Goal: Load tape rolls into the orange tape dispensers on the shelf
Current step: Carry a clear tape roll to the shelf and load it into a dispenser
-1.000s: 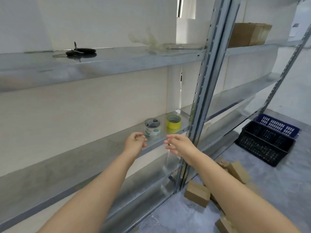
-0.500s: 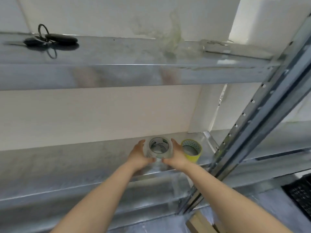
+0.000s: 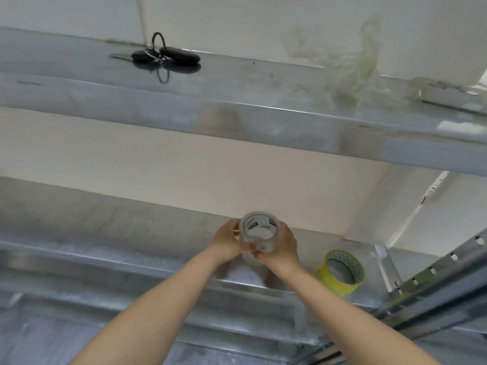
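I have the clear tape roll (image 3: 259,234) cupped between my left hand (image 3: 228,242) and my right hand (image 3: 283,246), just above the middle shelf (image 3: 105,246), its open core tipped toward me. My fingers (image 3: 257,252) are closed around its rim from both sides, and the tips meet at the near lower edge, where I seem to be feeling for the loose end of the tape. The yellow tape roll (image 3: 341,271) lies on the same shelf, just beside my right wrist. A bunch of keys (image 3: 164,57) sits on the upper shelf (image 3: 263,101).

I judge this the picking-up step: one roll in hand, none loaded. No orange dispenser is in sight here, so my next move calls for finding one, carrying the roll to it and lining the core up with its hub.
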